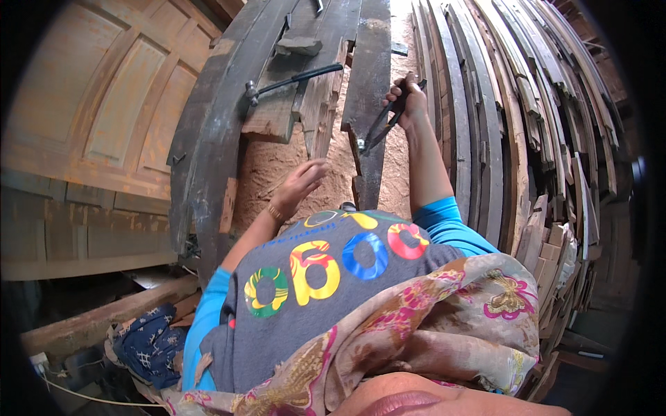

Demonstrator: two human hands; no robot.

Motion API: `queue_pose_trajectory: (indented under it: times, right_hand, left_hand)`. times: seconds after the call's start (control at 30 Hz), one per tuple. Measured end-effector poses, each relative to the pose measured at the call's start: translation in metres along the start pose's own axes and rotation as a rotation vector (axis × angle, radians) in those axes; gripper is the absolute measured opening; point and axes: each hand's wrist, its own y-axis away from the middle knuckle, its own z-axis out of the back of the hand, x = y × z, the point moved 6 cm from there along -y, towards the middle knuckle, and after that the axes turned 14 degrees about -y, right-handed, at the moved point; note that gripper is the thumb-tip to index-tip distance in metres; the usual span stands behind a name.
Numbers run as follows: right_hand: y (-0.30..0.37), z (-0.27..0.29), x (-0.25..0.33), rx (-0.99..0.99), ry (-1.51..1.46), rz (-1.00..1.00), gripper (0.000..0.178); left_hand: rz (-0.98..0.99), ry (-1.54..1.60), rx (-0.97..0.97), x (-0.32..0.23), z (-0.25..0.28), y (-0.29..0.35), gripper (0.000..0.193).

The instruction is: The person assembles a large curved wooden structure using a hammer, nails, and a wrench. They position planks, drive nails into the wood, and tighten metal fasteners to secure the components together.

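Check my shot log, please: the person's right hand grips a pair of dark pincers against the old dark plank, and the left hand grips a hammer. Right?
Not quite. The head view shows the left hand gripping nothing; its fingers are loosely curled above the sawdust. The rest stands: the right hand grips the dark pincers against the old dark plank.

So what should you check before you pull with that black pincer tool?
1. Right hand gripping the handles of the black pincer tool: ok.
2. Tool's tip set against the dark plank: ok, it meets the plank's edge.
3. What the tip has bitten: cannot tell, too small.
4. Left hand away from the tip: ok, it hangs empty over the sawdust floor.
5. Hammer lying steady on the wood at the left: ok.
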Motion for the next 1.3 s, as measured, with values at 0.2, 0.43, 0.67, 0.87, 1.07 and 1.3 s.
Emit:
queue_pose_trajectory:
  times: [0.2,0.43,0.67,0.87,1.07,1.3]
  right_hand:
    - [0.040,-0.020,-0.035,0.090,0.018,0.154,0.043]
    - [0.094,-0.044,-0.035,0.147,0.431,0.258,0.062]
    - [0.094,-0.034,-0.010,0.232,0.453,0.442,0.067]
    - [0.059,-0.005,-0.003,0.366,0.670,0.563,0.055]
    - [0.047,0.012,-0.025,0.452,0.688,0.528,0.048]
    - [0.055,0.002,-0.034,0.478,0.735,0.532,0.051]
  left_hand:
    - [-0.092,-0.112,-0.036,0.003,-0.023,-0.054,0.037]
    - [0.023,-0.040,-0.090,0.026,-0.018,-0.049,0.025]
    - [0.094,0.103,-0.130,0.035,0.015,-0.008,0.020]
    - [-0.130,0.927,0.030,0.067,0.087,0.066,0.014]
    - [-0.420,1.216,-0.075,0.108,0.135,0.154,0.041]
    - [-0.374,1.242,-0.265,0.133,0.129,0.174,0.037]
